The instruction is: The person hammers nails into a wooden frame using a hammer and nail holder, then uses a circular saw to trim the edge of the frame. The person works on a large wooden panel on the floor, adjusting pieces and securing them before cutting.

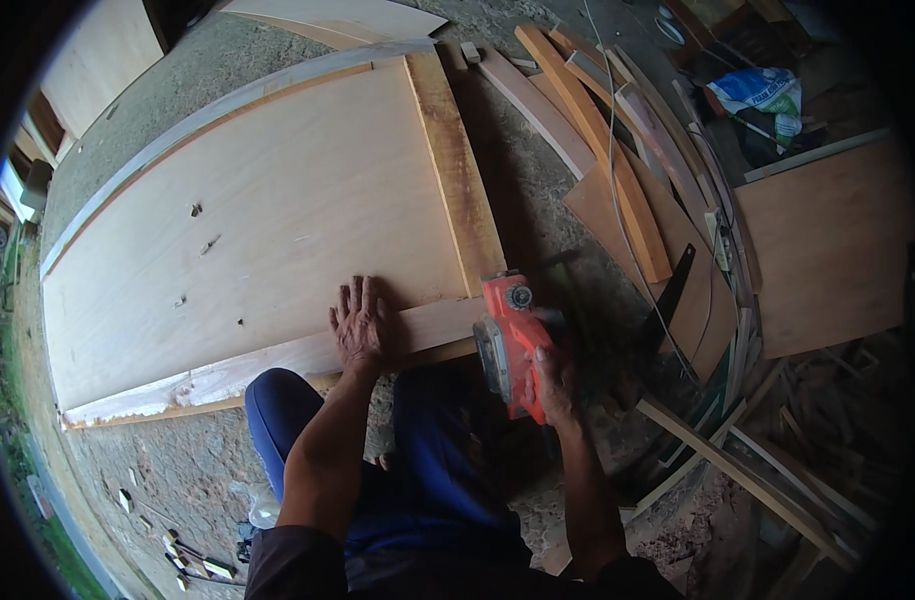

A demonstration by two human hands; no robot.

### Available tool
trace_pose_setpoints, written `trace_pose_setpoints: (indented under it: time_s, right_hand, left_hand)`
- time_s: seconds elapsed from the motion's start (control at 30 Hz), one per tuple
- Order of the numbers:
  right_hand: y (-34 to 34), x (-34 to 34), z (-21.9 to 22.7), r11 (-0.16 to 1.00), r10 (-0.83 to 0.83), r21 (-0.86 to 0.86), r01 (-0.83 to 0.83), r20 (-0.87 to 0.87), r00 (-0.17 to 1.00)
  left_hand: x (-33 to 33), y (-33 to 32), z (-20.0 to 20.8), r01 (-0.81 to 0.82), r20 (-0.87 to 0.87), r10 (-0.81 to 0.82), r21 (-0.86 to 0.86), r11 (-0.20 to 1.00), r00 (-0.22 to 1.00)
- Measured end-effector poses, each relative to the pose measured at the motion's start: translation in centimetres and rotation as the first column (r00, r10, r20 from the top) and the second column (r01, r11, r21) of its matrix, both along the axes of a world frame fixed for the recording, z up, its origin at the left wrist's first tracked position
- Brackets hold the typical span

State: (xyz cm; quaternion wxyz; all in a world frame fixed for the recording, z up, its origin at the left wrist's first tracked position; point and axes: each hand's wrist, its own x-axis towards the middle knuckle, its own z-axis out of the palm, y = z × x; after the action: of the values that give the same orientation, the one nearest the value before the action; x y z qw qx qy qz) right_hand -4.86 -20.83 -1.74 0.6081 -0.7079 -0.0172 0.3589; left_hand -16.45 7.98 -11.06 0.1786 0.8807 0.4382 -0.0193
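My right hand (pixel 554 385) is wrapped round the handle of a red electric planer (pixel 517 340). The planer is tilted beside the near right corner of a large framed plywood panel (pixel 277 210); whether its sole touches the wood I cannot tell. Flat on the panel's near edge rests my left hand (pixel 359 325), fingers spread over the pale wooden rail (pixel 307 355) and the plywood. A stained brown rail (pixel 455 170) runs along the panel's right end. A few small wood shavings (pixel 209 244) lie on the plywood.
Long boards and strips (pixel 617 150) are piled to the right, with a handsaw (pixel 672 285) and a thin cable (pixel 617 190) across them. A plywood sheet (pixel 827 250) lies farther right, below a blue and white bag (pixel 762 95). Timber offcuts (pixel 747 480) are stacked at the lower right.
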Motion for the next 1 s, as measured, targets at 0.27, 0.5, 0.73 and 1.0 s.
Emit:
trace_pose_setpoints:
  time_s: [0.27, 0.5, 0.73, 1.0]
  right_hand:
    - [2.5, 2.5, 0.7, 1.0, 0.009, 0.012, -0.01, 0.052, 0.999]
    - [5.0, 4.5, 0.9, 1.0, -0.016, 0.005, 0.016, 0.026, 1.0]
    - [8.8, 7.2, 0.8, 1.0, 0.012, -0.003, -0.012, 0.067, 0.998]
    - [14.9, 12.1, 2.0, 0.998, 0.065, -0.006, -0.065, 0.041, 0.997]
  left_hand:
    - [0.0, 0.1, -0.3, -0.008, 0.006, 0.008, 0.003, 1.0, 1.0]
    - [-0.1, 0.0, -0.3, -0.003, -0.006, 0.003, -0.006, 1.0, 1.0]
    - [-0.7, 0.2, -1.7, 0.004, -0.011, -0.004, 0.047, 0.999, 1.0]
    - [0.0, 0.0, -0.8, 0.003, 0.023, -0.003, 0.0, 1.0, 1.0]
